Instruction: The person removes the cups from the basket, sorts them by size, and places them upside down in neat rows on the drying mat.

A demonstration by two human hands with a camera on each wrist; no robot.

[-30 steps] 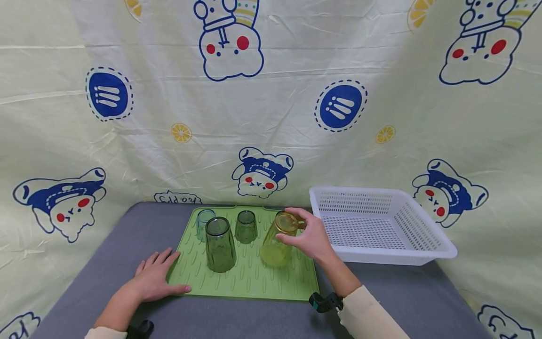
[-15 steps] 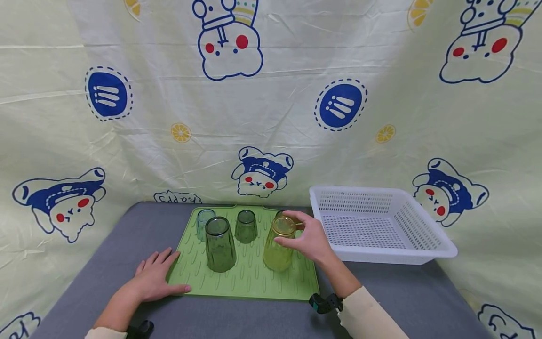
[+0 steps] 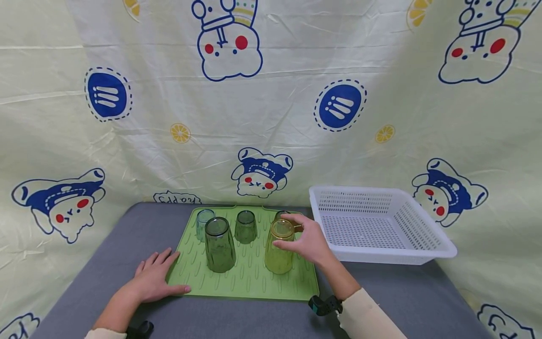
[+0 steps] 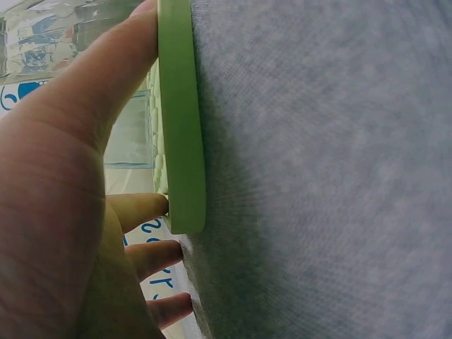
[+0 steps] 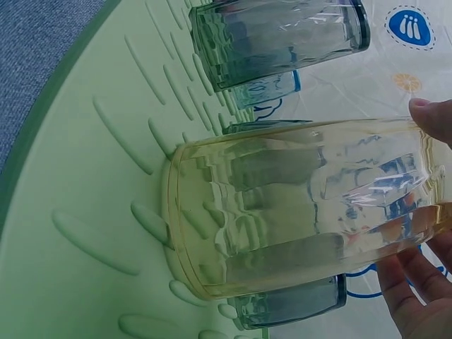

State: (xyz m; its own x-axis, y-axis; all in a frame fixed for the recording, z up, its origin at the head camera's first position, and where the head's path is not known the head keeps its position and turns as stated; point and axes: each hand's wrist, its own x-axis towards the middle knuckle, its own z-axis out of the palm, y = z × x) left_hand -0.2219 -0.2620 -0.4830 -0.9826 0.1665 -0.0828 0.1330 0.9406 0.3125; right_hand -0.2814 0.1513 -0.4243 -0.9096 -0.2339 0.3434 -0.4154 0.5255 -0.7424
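My right hand (image 3: 306,238) holds an amber drinking glass (image 3: 279,254) near its upper end, thumb on one side and fingers on the other. The glass stands upside down, and in the right wrist view its rim meets the green drying mat (image 5: 63,155). At the mat's near left corner my left hand (image 3: 153,278) rests with fingers spread; its thumb (image 4: 88,81) lies along the mat's edge (image 4: 182,120). Left of the amber glass stand a tall dark green glass (image 3: 220,249), a small dark glass (image 3: 246,228) and a pale blue glass (image 3: 204,226).
Behind the amber glass, another small dark glass (image 5: 293,302) is partly hidden. A white perforated basket (image 3: 389,256) stands right of the mat on the grey tablecloth (image 3: 237,320). A printed curtain (image 3: 292,52) hangs behind the table.
The amber glass has shifted slightly nearer and right, going from a tilt to upright on the mat. My right hand moved with it; the left stayed put.
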